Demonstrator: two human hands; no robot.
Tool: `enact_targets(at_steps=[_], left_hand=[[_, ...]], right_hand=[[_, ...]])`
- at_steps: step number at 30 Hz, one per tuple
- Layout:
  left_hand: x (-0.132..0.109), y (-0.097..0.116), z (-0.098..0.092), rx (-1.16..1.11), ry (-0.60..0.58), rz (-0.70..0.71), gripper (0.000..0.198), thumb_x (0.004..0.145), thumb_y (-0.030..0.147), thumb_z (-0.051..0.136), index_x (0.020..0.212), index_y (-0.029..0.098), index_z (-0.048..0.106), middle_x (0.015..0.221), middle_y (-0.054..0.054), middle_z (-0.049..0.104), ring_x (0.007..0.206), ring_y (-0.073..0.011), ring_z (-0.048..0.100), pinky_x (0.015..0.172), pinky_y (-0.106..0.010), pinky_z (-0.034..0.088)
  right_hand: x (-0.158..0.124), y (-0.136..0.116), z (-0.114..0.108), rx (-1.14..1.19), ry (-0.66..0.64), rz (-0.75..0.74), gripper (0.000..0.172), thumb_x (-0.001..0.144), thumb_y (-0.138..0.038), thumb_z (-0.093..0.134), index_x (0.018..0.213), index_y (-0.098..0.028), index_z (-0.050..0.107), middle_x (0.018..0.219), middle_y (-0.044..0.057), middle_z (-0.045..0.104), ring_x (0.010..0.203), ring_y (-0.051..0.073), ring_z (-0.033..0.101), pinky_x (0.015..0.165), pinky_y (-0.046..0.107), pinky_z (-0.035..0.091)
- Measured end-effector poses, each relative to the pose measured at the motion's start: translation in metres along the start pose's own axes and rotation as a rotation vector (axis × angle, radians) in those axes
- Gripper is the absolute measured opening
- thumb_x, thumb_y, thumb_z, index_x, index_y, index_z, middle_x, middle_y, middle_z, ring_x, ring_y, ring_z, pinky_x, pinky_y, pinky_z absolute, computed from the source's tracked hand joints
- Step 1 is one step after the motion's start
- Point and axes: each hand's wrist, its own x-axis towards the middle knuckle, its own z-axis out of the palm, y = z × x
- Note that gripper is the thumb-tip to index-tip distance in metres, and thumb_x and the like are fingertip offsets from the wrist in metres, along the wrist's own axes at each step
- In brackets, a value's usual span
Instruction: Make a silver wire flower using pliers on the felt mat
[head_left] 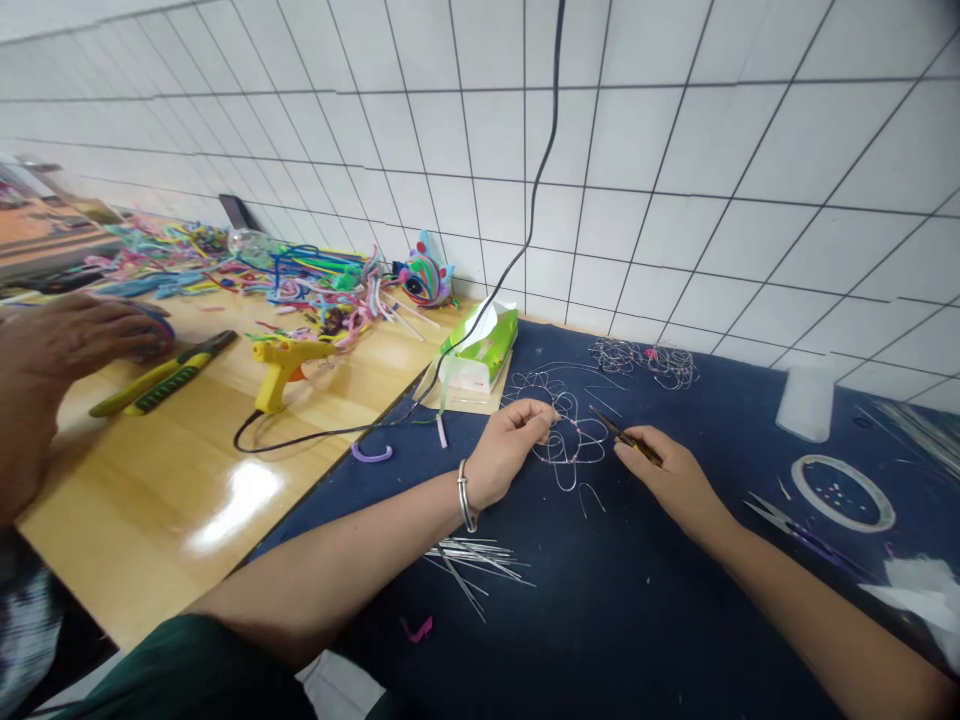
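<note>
**Wire loops between my two hands**

Closest to me, a loose bundle of short straight silver wire cuttings [471, 560] lies on the dark blue cloth-covered tabletop [600, 620], with a small pink scrap [418, 630] nearer still.

Just past the cuttings, my left hand [510, 445], a silver bangle [466, 495] on its wrist, has its fingers [541, 413] pinched together on the left edge of the looped silver wire piece [576, 442]. My right hand [675, 478] is closed around the small yellow-handled pliers [628, 440], whose dark tip points at the right side of the wire piece.

The wire piece lies flat on the cloth between the two hands. It is thin and bright, bent into several overlapping rounded loops, with a few tiny pink beads on it.

Farther off, a tangle of thin silver wire [645, 362] sits by the wall and a green tissue box [481, 348] to its left. On the bare wood beyond are a yellow glue gun [281, 368] and another person's hand [71, 335].
</note>
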Motion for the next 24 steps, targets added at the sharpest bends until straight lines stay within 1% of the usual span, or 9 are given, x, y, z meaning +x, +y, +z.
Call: enact_targets(at_steps=[2, 4, 6, 8, 10, 14, 18, 20, 24], left_hand=[[0.002, 0.002, -0.002, -0.008, 0.036, 0.024, 0.017, 0.080, 0.030, 0.053, 0.078, 0.014, 0.059, 0.067, 0.001, 0.054, 0.062, -0.0088, 0.046, 0.064, -0.022, 0.037], [0.004, 0.004, -0.004, -0.017, 0.071, 0.050, 0.016, 0.079, 0.029, 0.054, 0.076, 0.015, 0.058, 0.066, 0.001, 0.053, 0.062, -0.0088, 0.046, 0.063, -0.022, 0.037], [0.006, 0.005, -0.005, -0.025, 0.100, 0.068, 0.016, 0.079, 0.029, 0.053, 0.074, 0.015, 0.058, 0.064, 0.001, 0.051, 0.060, -0.0084, 0.045, 0.062, -0.021, 0.037], [0.008, 0.005, -0.007, -0.034, 0.113, 0.078, 0.015, 0.079, 0.028, 0.053, 0.074, 0.015, 0.058, 0.063, 0.002, 0.051, 0.059, -0.0082, 0.044, 0.061, -0.021, 0.037], [0.009, 0.004, -0.008, -0.039, 0.106, 0.087, 0.015, 0.079, 0.028, 0.053, 0.074, 0.015, 0.057, 0.065, 0.001, 0.052, 0.060, -0.0082, 0.044, 0.062, -0.021, 0.037], [0.008, 0.001, -0.007, -0.018, 0.061, 0.073, 0.016, 0.080, 0.028, 0.054, 0.075, 0.014, 0.058, 0.066, 0.001, 0.053, 0.061, -0.0086, 0.045, 0.063, -0.022, 0.037], [0.005, -0.003, -0.005, 0.007, 0.022, 0.042, 0.016, 0.080, 0.030, 0.054, 0.080, 0.014, 0.059, 0.065, 0.001, 0.052, 0.061, -0.0085, 0.045, 0.062, -0.022, 0.037], [0.004, -0.005, -0.004, 0.009, 0.003, 0.043, 0.016, 0.081, 0.030, 0.054, 0.080, 0.014, 0.059, 0.065, 0.001, 0.051, 0.061, -0.0085, 0.044, 0.063, -0.022, 0.037], [0.003, -0.007, -0.003, 0.027, -0.012, 0.033, 0.018, 0.081, 0.031, 0.053, 0.080, 0.015, 0.059, 0.066, 0.001, 0.051, 0.061, -0.0086, 0.044, 0.062, -0.022, 0.036]], right_hand=[[0.003, 0.002, -0.003, -0.167, -0.022, -0.086, 0.035, 0.081, -0.047, 0.043, 0.099, -0.022, 0.059, 0.086, 0.004, 0.062, 0.076, 0.018, 0.056, 0.064, 0.030, 0.042], [0.005, 0.003, -0.010, -0.319, -0.090, -0.195, 0.033, 0.081, -0.046, 0.045, 0.097, -0.022, 0.060, 0.085, 0.004, 0.062, 0.078, 0.018, 0.055, 0.064, 0.030, 0.041], [0.006, 0.004, -0.019, -0.389, -0.222, -0.280, 0.030, 0.081, -0.045, 0.046, 0.094, -0.023, 0.061, 0.084, 0.004, 0.063, 0.078, 0.018, 0.056, 0.062, 0.028, 0.041], [0.007, 0.004, -0.028, -0.409, -0.352, -0.316, 0.027, 0.080, -0.045, 0.048, 0.090, -0.025, 0.062, 0.080, 0.003, 0.063, 0.073, 0.017, 0.057, 0.057, 0.026, 0.039], [0.007, 0.005, -0.035, -0.423, -0.436, -0.303, 0.025, 0.079, -0.045, 0.049, 0.085, -0.026, 0.063, 0.077, 0.002, 0.064, 0.067, 0.016, 0.057, 0.053, 0.025, 0.037], [0.006, 0.004, -0.043, -0.421, -0.513, -0.262, 0.025, 0.078, -0.046, 0.050, 0.084, -0.027, 0.065, 0.075, 0.001, 0.065, 0.062, 0.015, 0.058, 0.050, 0.024, 0.035], [0.004, 0.001, -0.045, -0.381, -0.598, -0.230, 0.024, 0.080, -0.046, 0.049, 0.085, -0.029, 0.065, 0.073, -0.001, 0.066, 0.060, 0.014, 0.058, 0.049, 0.024, 0.036], [0.002, -0.001, -0.045, -0.385, -0.597, -0.222, 0.023, 0.080, -0.045, 0.049, 0.081, -0.029, 0.065, 0.070, -0.002, 0.065, 0.058, 0.014, 0.057, 0.048, 0.024, 0.035], [0.000, -0.003, -0.044, -0.418, -0.555, -0.235, 0.024, 0.079, -0.046, 0.050, 0.075, -0.028, 0.065, 0.063, -0.001, 0.064, 0.056, 0.014, 0.057, 0.046, 0.023, 0.032]])
